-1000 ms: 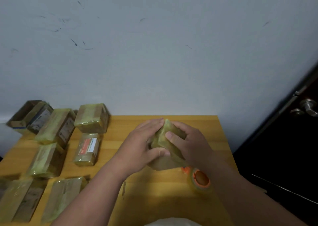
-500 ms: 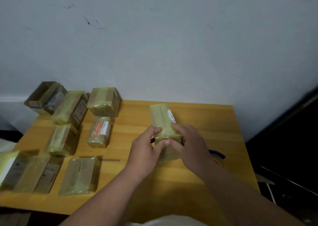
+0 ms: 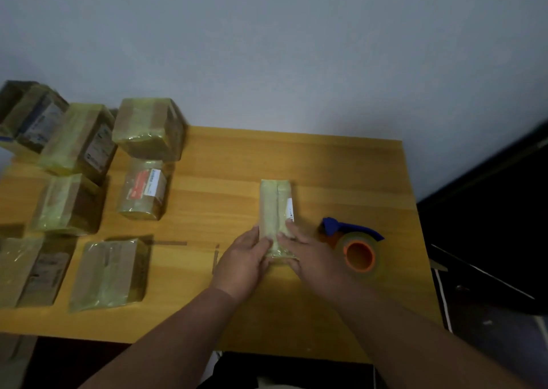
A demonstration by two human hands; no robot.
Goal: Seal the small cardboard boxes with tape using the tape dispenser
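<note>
Wood table (image 3: pixel 341 163) w/ taped boxes (image 3: pixel 148 127) at left, one box (image 3: pixel 274 210) center, tape dispenser (image 3: pixel 355 246) right.

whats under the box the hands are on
The taped box lies flat on the wooden table; nothing else shows beneath it. The left hand and right hand cover its near end, so that part's underside is hidden.

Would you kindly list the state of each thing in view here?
Box in hand: flat on the table, fully taped.
Left hand: fingers pressing the box's near end.
Right hand: fingers pressing the same end.
Tape dispenser: lying on the table, untouched.
Taped boxes: wrapped, set aside left.
</note>
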